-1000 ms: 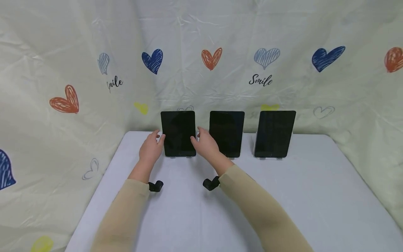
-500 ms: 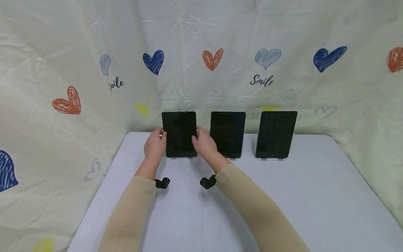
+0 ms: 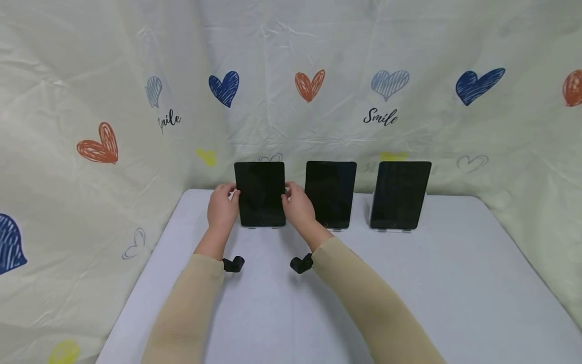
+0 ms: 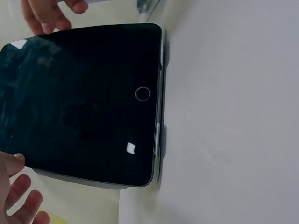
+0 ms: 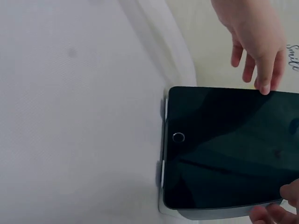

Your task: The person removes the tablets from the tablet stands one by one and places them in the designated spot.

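A black tablet (image 3: 260, 194) with a round home button leans upright on a stand at the left end of a row of three. My left hand (image 3: 222, 207) holds its left edge, the thumb (image 4: 13, 162) at the front rim and the other fingers bent beside it. At the opposite edge my right hand (image 3: 297, 206) pinches it, the thumb (image 5: 290, 191) over the front and fingertips at the side. The tablet's back is hidden. Small stand lips (image 4: 157, 140) show under its lower edge.
Two more black tablets stand to the right, a middle one (image 3: 330, 192) and a right one (image 3: 401, 194), each on a stand. A white cloth covers the table (image 3: 409, 283). Behind hangs a pale curtain (image 3: 336, 45) printed with hearts.
My left hand has moved right onto the tablet's left edge. My right hand has closed in on the right edge, its thumb drawn slightly outward. The tablets stay in place.
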The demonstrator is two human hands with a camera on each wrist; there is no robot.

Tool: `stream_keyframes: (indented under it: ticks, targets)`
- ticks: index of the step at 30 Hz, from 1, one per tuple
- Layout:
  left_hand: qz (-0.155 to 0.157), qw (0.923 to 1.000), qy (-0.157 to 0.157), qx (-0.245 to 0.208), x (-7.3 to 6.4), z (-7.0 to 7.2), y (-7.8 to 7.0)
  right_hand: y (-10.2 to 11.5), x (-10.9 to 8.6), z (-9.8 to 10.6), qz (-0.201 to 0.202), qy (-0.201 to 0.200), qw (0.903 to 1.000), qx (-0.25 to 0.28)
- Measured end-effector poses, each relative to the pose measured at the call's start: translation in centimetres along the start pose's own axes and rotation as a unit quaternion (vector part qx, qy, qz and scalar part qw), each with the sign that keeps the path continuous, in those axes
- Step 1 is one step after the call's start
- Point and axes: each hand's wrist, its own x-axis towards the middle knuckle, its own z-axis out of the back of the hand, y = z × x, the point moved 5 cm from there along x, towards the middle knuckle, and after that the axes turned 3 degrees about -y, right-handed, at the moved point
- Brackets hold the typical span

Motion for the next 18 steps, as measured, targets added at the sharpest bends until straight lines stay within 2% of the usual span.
stream_keyframes:
  ticks: [3,10,18]
  targets:
    - [0.004,0.9999,0.008,-0.01,-0.2,0.1,0.4,-0.3,-0.1,-0.1,0.008,-0.007,0.9999,0.005]
    - [0.035,0.9985,0.039,-0.016,-1.0,0.2,0.5,-0.7,-0.4,0.2,0.05,-0.034,0.9981,0.009]
    - [0.04,0.9977,0.041,-0.038,-1.4,0.4,0.6,-0.8,-0.5,0.3,0.045,-0.039,0.9979,0.024]
